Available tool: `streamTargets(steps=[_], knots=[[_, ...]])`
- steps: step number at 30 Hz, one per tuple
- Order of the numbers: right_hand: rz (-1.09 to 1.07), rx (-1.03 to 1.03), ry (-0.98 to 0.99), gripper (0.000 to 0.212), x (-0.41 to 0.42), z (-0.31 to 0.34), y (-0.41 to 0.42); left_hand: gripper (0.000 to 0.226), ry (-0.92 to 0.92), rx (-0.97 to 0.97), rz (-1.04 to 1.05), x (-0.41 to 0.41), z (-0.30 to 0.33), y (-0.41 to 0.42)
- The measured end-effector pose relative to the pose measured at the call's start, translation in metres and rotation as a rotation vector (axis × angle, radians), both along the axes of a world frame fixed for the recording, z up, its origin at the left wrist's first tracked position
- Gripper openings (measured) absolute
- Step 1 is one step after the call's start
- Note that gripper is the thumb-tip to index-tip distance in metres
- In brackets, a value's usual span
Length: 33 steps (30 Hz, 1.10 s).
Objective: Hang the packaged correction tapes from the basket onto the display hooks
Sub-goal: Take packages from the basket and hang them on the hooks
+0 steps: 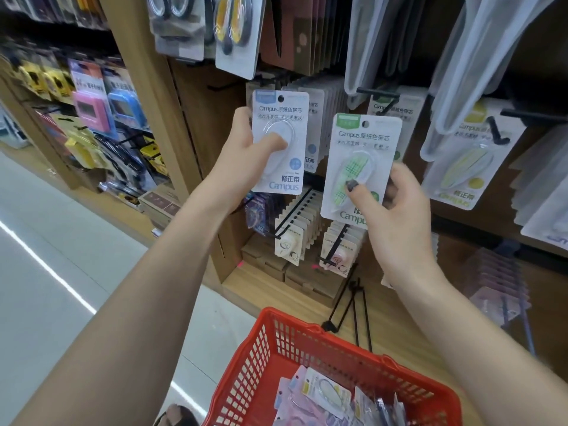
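Your left hand (246, 152) gripping a blue-label correction tape pack (280, 139) against the hanging row, your right hand (396, 204) pinching a green-label pack (359, 164) just beside it, red basket (264, 348) below both hands holding more packs (325, 395)

Carded scissors (196, 23) are hanging at the upper centre of the frame, with brown folders (307, 32) beside them and clear plastic sleeves (399, 47) filling the upper right. Pink and blue boxed gadgets (107, 103) and yellow packets (83, 149) are crowding a blurred shelf bay at the left, above a pale tiled floor (61, 272) that is catching a bright streak of light. Small brown cartons (295, 272) are sitting on the wooden base shelf (276, 299) at lower centre.
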State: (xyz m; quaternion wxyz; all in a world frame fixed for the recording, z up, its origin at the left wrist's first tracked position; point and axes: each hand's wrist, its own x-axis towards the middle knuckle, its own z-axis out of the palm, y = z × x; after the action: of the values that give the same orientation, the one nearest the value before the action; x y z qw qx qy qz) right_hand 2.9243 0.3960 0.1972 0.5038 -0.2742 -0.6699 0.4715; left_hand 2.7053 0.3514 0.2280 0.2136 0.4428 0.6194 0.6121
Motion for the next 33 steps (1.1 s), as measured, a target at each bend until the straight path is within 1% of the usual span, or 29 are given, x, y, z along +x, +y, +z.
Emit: streamTargets(steps=[3,6,11,19,23,26,28,30,33], knots=[[-0.007,-0.028,0.023,0.024,-0.003,0.005,0.001,0.036,0.006,0.003,0.0,-0.001,0.0,0.002],[-0.025,-0.005,-0.011,0.022,-0.005,0.008,-0.001,0.033,0.013,-0.004,0.01,-0.004,-0.002,0.005],[-0.081,0.015,-0.055,0.017,-0.007,0.011,-0.001,0.043,0.013,-0.057,0.008,-0.008,-0.004,0.013],[-0.189,0.034,-0.054,0.009,-0.004,0.009,-0.008,0.046,0.196,-0.163,0.02,-0.01,-0.012,0.041],[-0.176,0.012,-0.052,0.01,0.0,0.011,-0.009,0.059,0.23,-0.231,0.027,-0.015,-0.018,0.053],[-0.18,0.004,-0.043,0.018,0.002,0.012,-0.01,0.075,0.196,-0.271,0.021,-0.014,-0.022,0.058],[-0.18,-0.014,-0.066,0.018,0.002,0.012,-0.006,0.081,0.197,-0.27,0.029,-0.012,-0.024,0.059],[-0.188,-0.04,-0.083,0.018,0.0,0.012,0.003,0.079,0.205,-0.259,0.038,-0.012,-0.025,0.06],[-0.209,-0.105,-0.1,0.018,-0.008,0.011,0.023,0.064,0.209,-0.238,0.055,-0.013,-0.029,0.062]])
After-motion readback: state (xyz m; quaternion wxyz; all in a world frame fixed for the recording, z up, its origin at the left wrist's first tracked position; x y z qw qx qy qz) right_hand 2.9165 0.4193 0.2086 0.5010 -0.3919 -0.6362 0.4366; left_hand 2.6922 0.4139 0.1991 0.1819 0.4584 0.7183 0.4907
